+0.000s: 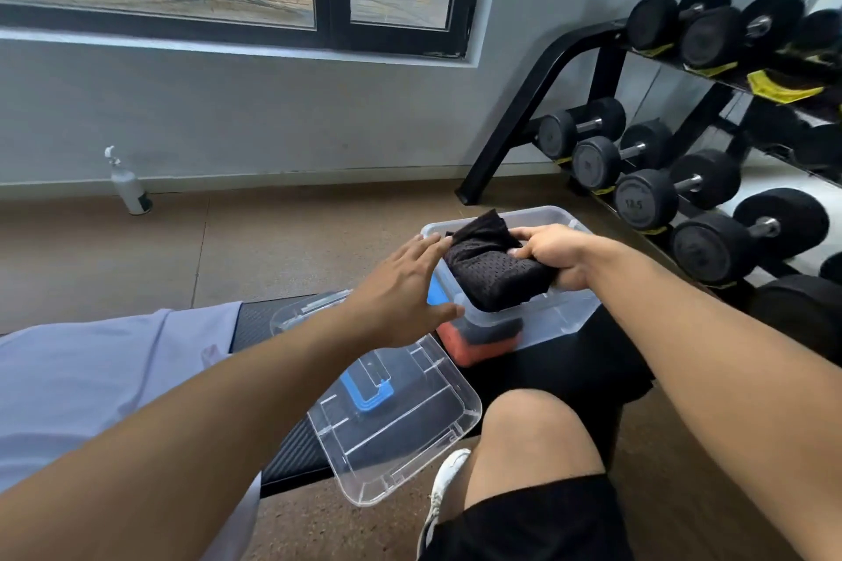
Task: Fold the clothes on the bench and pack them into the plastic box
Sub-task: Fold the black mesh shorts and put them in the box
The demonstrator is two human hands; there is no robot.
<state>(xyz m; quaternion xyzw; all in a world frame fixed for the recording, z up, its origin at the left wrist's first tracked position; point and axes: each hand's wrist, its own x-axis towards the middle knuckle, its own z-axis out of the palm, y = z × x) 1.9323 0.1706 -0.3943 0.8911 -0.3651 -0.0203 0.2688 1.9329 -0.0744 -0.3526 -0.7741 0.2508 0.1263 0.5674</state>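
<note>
Right hand (553, 257) gripping black garment (494, 276), left hand (401, 287) spread

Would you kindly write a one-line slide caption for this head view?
Right hand lowers a folded black mesh garment into the clear plastic box; open left hand steadies its near wall.

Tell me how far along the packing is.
Done: an orange garment already lies at the bottom of the plastic box. In hand: the right hand grips a folded black mesh garment at the box's rim, while the open left hand rests beside it. Left: a pale shirt lies unfolded on the bench, and the lid is off.
</note>
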